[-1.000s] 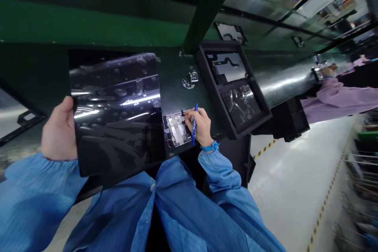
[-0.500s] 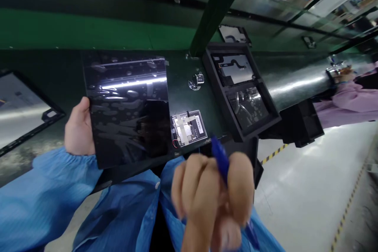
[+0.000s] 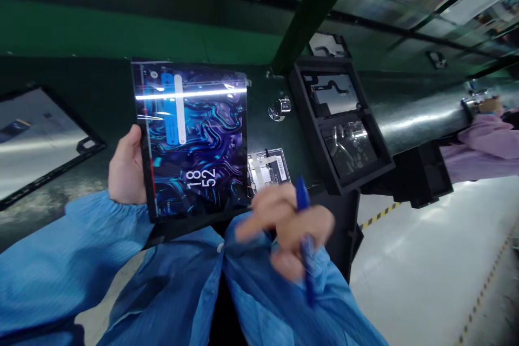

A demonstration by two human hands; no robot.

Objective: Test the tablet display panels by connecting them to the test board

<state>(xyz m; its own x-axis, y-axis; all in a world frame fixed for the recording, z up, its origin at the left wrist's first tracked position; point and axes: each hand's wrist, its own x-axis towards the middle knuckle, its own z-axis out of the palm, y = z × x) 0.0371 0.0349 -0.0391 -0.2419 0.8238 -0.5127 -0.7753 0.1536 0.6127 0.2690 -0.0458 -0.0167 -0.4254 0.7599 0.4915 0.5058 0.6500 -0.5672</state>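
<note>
Left hand (image 3: 126, 170) is gripping the lit tablet (image 3: 193, 138) by its left edge, tilting it up over the near edge of the bench (image 3: 259, 135). Right hand (image 3: 290, 221), blurred, is closing around a blue pen (image 3: 304, 238) just off that near edge, below the small circuit board (image 3: 267, 168) lying beside the tablet.

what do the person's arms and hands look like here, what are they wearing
Both hands are bare, with no gloves. The left hand comes out of a loose, bright blue smock sleeve gathered with elastic at the wrist. The right hand is motion-blurred; its sleeve is the same creased blue fabric. A small round button shows on the smock front. No rings or watch are visible.
</note>
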